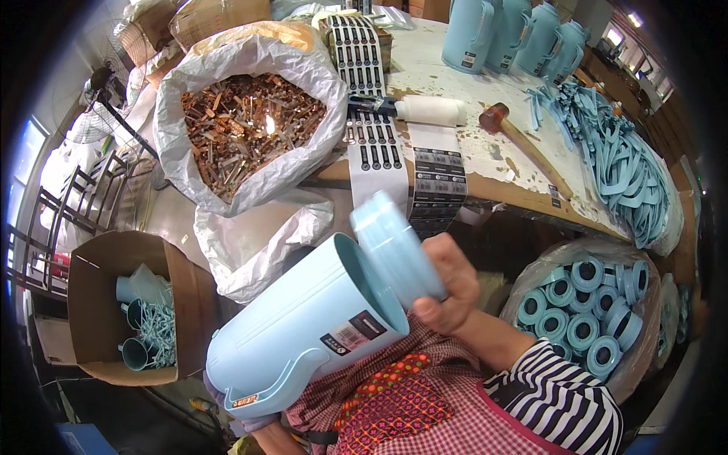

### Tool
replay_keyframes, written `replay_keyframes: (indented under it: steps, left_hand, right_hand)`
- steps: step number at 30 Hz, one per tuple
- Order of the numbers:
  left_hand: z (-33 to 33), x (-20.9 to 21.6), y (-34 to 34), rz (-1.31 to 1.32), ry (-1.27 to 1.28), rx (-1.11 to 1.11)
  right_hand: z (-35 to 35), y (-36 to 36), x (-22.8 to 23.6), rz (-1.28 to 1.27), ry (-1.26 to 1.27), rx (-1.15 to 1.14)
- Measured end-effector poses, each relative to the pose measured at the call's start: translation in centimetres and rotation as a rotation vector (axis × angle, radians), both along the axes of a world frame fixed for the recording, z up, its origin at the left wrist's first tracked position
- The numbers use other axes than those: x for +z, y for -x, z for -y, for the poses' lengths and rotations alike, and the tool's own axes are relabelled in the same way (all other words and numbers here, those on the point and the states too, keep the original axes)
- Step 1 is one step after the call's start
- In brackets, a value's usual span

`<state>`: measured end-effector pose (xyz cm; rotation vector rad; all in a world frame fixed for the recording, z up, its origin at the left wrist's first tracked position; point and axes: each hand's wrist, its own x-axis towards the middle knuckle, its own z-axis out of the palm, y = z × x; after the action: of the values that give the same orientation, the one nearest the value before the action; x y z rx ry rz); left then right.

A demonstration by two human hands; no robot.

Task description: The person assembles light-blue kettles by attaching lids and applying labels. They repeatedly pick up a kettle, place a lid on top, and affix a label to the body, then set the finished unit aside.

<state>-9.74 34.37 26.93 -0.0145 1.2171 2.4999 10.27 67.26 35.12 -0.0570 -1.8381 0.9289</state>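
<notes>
A light-blue plastic thermos jug body (280, 315) lies tilted across my lap, its open mouth facing up and right and its handle toward me. My left hand (258, 425), in a greyish glove, supports it from underneath near the base; most of the fingers are hidden. Close to the mouth, my right hand (449, 287) grips a light-blue plastic thermos collar (398, 246), slightly blurred. The collar overlaps the far side of the mouth in view, and I cannot tell whether they touch. A dark label with a barcode (353, 332) is stuck on the jug's side.
A clear-lined bin of collars (584, 322) stands right, a cardboard box (121, 303) with jug parts left. Ahead are a white sack (250, 38) of brownish scraps, label strips (440, 182), a mallet (523, 144), finished jugs (468, 34) and piled blue handles (618, 167).
</notes>
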Motion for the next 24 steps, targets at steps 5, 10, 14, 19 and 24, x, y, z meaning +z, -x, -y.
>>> replay_keyframes:
  steps: [5, 10, 14, 19, 24]
  left_hand:
    - [1.2, -0.2, -0.3, -0.198, 0.115, -0.092]
    - [1.1, 1.0, -1.1, -0.448, 0.483, 0.094]
    - [1.7, 3.5, -0.6, -0.591, 0.465, 0.181]
    - [4.8, 2.9, 3.9, -0.181, 0.118, 0.056]
    - [3.8, 1.2, 5.4, -0.084, -0.019, -0.086]
  right_hand:
    - [1.0, 0.9, -0.2, -0.055, -0.218, 0.104]
    - [2.9, 0.5, -0.6, -0.006, -0.054, 0.035]
    - [3.4, 1.2, -0.7, 0.131, 0.6, -0.027]
    - [2.9, 1.7, 0.1, 0.078, 0.727, 0.021]
    - [1.2, 0.8, -1.9, -0.106, 0.043, 0.185]
